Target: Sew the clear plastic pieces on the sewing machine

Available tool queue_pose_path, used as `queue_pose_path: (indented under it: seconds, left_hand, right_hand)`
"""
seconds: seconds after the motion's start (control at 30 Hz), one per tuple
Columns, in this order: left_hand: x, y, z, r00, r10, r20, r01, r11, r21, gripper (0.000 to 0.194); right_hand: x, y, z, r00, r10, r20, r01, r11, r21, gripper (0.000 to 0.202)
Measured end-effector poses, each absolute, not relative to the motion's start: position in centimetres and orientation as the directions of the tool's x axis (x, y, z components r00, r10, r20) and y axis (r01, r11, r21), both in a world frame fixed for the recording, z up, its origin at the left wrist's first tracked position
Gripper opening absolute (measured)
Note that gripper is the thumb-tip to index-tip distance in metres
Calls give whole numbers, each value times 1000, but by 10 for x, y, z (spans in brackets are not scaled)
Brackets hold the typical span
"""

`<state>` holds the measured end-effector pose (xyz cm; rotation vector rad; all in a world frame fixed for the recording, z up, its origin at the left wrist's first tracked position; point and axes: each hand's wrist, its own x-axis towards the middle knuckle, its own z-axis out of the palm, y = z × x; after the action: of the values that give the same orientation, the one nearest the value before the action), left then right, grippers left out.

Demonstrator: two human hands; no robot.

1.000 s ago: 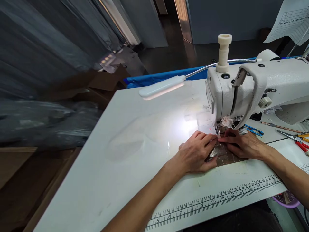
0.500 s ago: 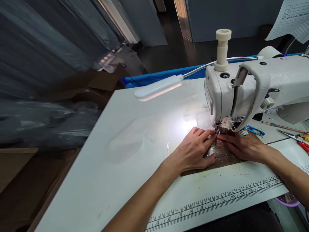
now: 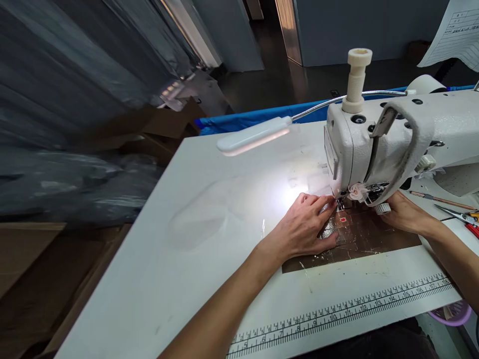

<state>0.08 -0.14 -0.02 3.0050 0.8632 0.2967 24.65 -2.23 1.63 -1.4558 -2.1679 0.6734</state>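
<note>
My left hand (image 3: 307, 227) rests on the table beside the needle area of a white sewing machine (image 3: 352, 144). Its fingertips press down near the presser foot (image 3: 340, 203), fingers close together; whatever lies under them is too small to make out. My right hand (image 3: 402, 213) is to the right of the needle, partly behind the machine's guard and a white knob (image 3: 382, 208), its fingers hidden. A brown plate (image 3: 366, 237) with a small red mark lies under the needle. Light pinkish ruffled material (image 3: 358, 192) hangs at the machine head.
A lit lamp (image 3: 254, 135) reaches over the white table (image 3: 149, 279). Scissors (image 3: 454, 213) and a thin brown tool (image 3: 441, 199) lie at the right. A printed ruler (image 3: 344, 314) runs along the front edge; a purple basket (image 3: 454, 315) sits below. Cardboard boxes (image 3: 164, 122) stand at the left.
My right hand has moved right and away from the needle, behind the white knob. The blue tool there is now out of sight. My left hand stays by the presser foot. The view has shifted slightly.
</note>
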Motion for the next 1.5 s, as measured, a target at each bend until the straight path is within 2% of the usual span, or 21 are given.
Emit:
queue_pose_path:
  seconds: [0.1,0.27,0.43,0.57,0.7,0.77,0.83,0.97,1.13,1.3,1.5]
  left_hand:
    - [1,-1,-2,826,529,193,528,-847,64,44]
    - [1,-2,-4,816,543,197,547,-836,39,46]
    - [0,0,-6,803,550,231,553,-831,57,47]
    - [0,-2,-11,783,541,308,538,-837,101,43]
    - [0,2,-13,625,627,466,658,-744,118,31]
    - [-2,17,-10,559,706,435,722,-672,164,31]
    - [-5,42,-4,548,773,319,747,-624,228,30]
    - [-11,99,3,545,816,193,759,-578,300,35]
    - [-19,136,-1,467,869,164,802,-494,336,40]
    - [-34,129,-1,366,916,161,840,-400,366,50]
    - [-47,95,6,211,961,181,870,-269,413,33]
  right_hand:
    - [242,-23,10,-336,925,177,729,375,-572,30]
    - [240,-32,14,-379,922,80,695,340,-633,27]
    - [242,-31,14,-325,944,59,736,291,-612,30]
    - [242,-30,14,-337,938,75,743,314,-590,26]
    - [241,-31,12,-301,948,105,775,307,-552,20]
    - [240,-32,9,-286,953,100,790,293,-538,19]
    - [240,-33,4,-277,955,101,803,288,-521,20]
    - [242,-31,-5,-290,948,128,807,314,-501,21]
    - [245,-27,-10,-338,930,146,779,364,-510,27]
    - [245,-26,-12,-368,915,167,773,401,-491,27]
    - [247,-28,-16,-356,918,174,805,395,-442,25]
